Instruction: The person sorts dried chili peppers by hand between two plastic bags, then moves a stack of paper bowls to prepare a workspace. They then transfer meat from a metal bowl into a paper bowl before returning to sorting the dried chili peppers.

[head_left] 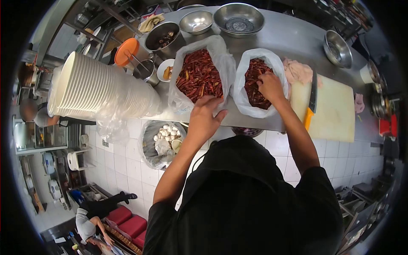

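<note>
Two clear plastic bags of dried red chilies stand side by side on the steel counter. At the near rim of the larger left bag is my left hand, its thumb spread away from the fingers and its fingertips over the chilies. My right hand reaches into the smaller right bag. Its fingers are curled down against the dried chilies, and the fingertips are partly hidden among them. The right bag's top is folded outward around its contents.
A white cutting board carries a yellow-handled knife beside a pink cloth. Stacked white tubs, a pot and metal bowls stand around. Below sits a lined bin of garlic. Another person is at lower left.
</note>
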`<state>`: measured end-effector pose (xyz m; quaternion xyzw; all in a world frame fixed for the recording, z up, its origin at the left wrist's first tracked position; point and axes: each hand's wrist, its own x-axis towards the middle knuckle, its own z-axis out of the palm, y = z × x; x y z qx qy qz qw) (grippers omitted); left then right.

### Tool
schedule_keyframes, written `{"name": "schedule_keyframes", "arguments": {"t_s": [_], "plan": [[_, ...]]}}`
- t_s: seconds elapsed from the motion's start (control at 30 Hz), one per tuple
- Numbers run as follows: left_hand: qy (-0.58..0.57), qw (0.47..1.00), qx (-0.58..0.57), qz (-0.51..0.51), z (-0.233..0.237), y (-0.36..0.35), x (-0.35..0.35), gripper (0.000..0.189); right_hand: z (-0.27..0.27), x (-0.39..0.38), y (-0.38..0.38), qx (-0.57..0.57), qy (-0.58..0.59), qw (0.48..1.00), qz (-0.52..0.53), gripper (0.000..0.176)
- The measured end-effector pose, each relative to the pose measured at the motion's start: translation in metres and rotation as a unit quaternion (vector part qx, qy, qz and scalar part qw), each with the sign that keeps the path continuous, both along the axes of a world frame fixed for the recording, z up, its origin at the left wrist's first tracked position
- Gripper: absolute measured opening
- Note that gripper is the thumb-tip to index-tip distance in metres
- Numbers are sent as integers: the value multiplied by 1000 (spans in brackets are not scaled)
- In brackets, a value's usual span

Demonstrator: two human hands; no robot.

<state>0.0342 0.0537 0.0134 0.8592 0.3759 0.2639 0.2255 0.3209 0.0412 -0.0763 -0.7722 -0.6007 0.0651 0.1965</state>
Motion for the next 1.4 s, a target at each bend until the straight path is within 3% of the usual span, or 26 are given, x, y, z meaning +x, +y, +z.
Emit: {"name": "schedule_keyframes", "arguments": {"t_s": [0.2,0.3,0.4,0.53,0.73,0.83,0.93,1.03,1.2,1.4], "plan": [[-111,984,-131,55,35,-9,0,25,23,0,-27,42,50,998,-23,16],[-132,981,-138,12,27,-11,7,24,39,-6,-49,93,107,989,-30,18],[-183,924,-336,5,12,-16,23,21,63,-27,-71,149,198,968,-29,17],[-262,845,-465,30,13,-18,43,27,91,-80,-85,240,224,945,-5,16],[-385,771,-505,52,26,-16,32,26,95,-130,-75,322,160,930,73,19],[-399,794,-457,42,22,-10,10,24,102,-146,-73,296,175,934,95,21],[-340,892,-286,81,20,-9,-6,19,121,-155,-75,296,167,935,98,23],[-240,963,-114,55,36,-9,-26,18,146,-161,-72,317,94,934,137,28],[-213,977,-15,24,45,-10,-45,19,150,-166,-54,323,46,928,180,23],[-182,983,32,-9,51,-11,-61,21,144,-177,-54,280,116,934,187,14]]}}
